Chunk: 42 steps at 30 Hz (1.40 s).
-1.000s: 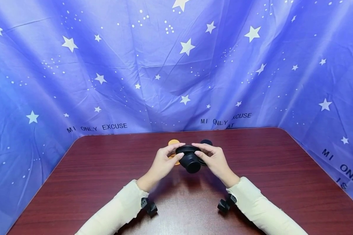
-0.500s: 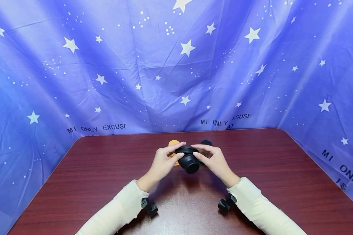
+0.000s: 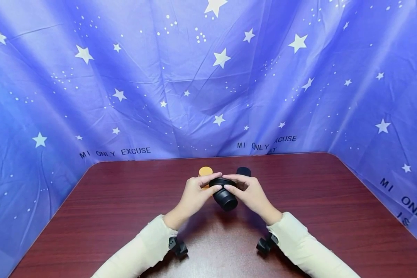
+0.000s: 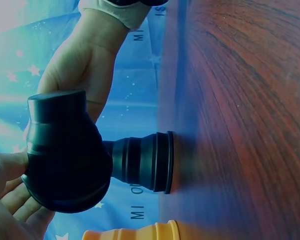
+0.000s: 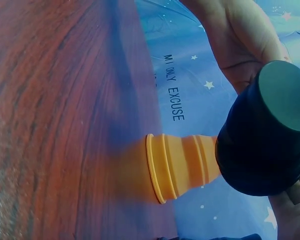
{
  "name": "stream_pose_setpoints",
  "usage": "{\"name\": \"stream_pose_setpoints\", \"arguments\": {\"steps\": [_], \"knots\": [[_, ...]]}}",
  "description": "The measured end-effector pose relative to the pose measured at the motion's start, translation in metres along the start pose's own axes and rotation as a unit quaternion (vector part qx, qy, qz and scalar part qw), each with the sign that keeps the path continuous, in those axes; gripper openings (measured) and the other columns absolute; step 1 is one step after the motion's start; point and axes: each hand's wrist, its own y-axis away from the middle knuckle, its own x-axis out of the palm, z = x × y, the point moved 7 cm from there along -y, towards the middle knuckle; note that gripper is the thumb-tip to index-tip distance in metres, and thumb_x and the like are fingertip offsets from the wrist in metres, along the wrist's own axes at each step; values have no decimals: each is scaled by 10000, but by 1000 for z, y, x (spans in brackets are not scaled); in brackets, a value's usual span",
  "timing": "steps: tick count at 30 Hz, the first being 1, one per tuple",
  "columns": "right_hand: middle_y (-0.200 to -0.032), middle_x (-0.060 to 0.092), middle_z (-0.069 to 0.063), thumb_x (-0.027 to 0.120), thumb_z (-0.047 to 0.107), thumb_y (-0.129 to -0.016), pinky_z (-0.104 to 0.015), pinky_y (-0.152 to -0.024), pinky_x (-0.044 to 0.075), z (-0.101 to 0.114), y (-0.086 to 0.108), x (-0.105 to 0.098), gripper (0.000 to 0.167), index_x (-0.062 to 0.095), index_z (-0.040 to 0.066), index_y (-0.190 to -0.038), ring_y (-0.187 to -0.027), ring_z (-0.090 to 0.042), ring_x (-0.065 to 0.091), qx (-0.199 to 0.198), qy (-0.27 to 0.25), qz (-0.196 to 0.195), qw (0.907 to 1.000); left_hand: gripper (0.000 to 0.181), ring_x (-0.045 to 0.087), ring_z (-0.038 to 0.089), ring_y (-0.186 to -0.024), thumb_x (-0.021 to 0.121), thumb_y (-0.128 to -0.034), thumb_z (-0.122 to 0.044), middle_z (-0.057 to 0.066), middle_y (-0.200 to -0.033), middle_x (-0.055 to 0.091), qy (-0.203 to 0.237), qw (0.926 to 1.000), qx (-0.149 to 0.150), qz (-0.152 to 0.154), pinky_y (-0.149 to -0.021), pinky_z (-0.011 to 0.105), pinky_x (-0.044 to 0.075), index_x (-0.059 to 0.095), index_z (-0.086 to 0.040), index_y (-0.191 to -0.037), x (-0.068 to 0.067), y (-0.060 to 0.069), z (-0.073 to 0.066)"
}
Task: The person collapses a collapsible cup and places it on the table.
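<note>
A black collapsible cup (image 3: 226, 199) is held off the table between both hands, tilted with its narrow base toward me. My left hand (image 3: 194, 195) grips its wide rim from the left, thumb on the near side and fingers on the far side. From the other side my right hand (image 3: 255, 195) holds the same rim in a like way, the two thumbs almost meeting. Behind the left hand an orange collapsible cup (image 5: 182, 165) stands upside down on the table. A second black cup (image 4: 140, 162), also upside down, is partly hidden behind the right hand.
The dark red wooden table (image 3: 125, 185) extends around the hands. A blue curtain (image 3: 180, 77) with white stars hangs behind its far edge and along the sides. Small black devices hang beneath both cuffs.
Both hands have brought the held cup slightly nearer to me. The thumbs have come closer together on its near side, and the left hand now covers more of the orange cup.
</note>
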Motion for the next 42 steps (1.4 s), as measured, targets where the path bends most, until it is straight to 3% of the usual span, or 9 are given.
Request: {"name": "stream_pose_setpoints", "arguments": {"steps": [6,10,17,19,24,27,33,42], "knots": [[-1043,672,-206,646,-14,-860,-192,-714,507,-2,0,-1,274,641,-75,-1127,-819,-46,627,29,21,32,10000,329,617,276,-1060,693,-821,8,187,-1105,663,-45,9999,135,-27,-864,411,511,647,66,-1142,1,0,0],[-1038,673,-212,646,-26,-856,-191,-701,507,-3,0,-2,266,643,-87,-1115,-808,-27,623,-51,32,-21,10000,327,612,291,-1068,678,-834,14,196,-1118,656,202,9997,165,41,-870,407,509,636,76,-1152,1,-1,4],[-1007,681,-209,649,-35,-851,-190,-680,521,-21,-2,-8,272,645,-80,-1119,-794,-27,627,-222,-222,-306,9990,370,597,254,-1110,650,-871,-20,183,-1177,636,856,9961,126,156,-945,407,465,598,19,-1235,4,-7,36],[-1015,691,-165,654,-20,-852,-195,-703,524,-30,-3,-10,287,646,-59,-1136,-827,-49,637,-243,-398,-399,9981,377,592,248,-1115,638,-885,-37,195,-1197,623,970,9949,139,223,-948,398,464,584,11,-1255,4,-7,39],[-990,707,0,666,62,-868,-212,-723,527,-35,-3,-13,320,629,-69,-1157,-878,-100,643,-352,-776,-530,9950,400,566,245,-1149,610,-902,-36,234,-1243,581,1326,9901,222,392,-949,308,463,543,25,-1292,6,-7,41],[-974,699,61,655,63,-877,-210,-717,526,-35,-3,-14,323,618,-85,-1162,-872,-105,638,-369,-926,-564,9934,409,562,233,-1154,598,-909,-37,222,-1261,574,1507,9875,108,461,-928,251,469,527,26,-1306,8,-7,43],[-961,696,59,633,9,-878,-209,-700,528,-33,-3,-14,303,605,-110,-1155,-855,-81,630,-410,-1115,-569,9913,417,600,182,-1074,609,-911,-77,195,-1228,598,1600,9851,-250,573,-861,233,501,534,-13,-1316,11,-5,48],[-944,698,78,623,-19,-876,-202,-692,525,-35,-3,-15,289,610,-109,-1151,-835,-67,636,-358,-961,-627,9928,421,613,105,-1007,607,-901,-18,221,-1208,601,1553,9862,-29,564,-800,216,519,513,64,-1303,11,-6,47]]}}
